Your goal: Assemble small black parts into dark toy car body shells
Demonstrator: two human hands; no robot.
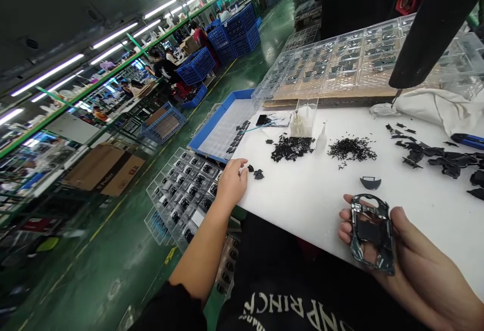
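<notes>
My right hand (412, 250) is wrapped round a glossy black plastic frame (372, 233) with a large opening and a flat dark insert across its middle. Just beyond it on the white tabletop lies a small curved black piece (370, 183). At the table's left edge rests my left hand (232, 180), its fingers bent and the thumb slightly apart, with nothing visible between them. Close to those fingertips sit small black parts (258, 174). A heap of flat black pieces (291, 148) and a pile of tiny black pieces (351, 148) lie farther back.
A blue-rimmed tray (204, 144) stands left of the table, above a clear tray of black parts (185, 185). Clear compartment trays (340, 64) are at the back. A small bottle (321, 139) stands mid-table. A dark lamp-like cylinder (419, 34) hangs at right, above loose black parts (449, 162).
</notes>
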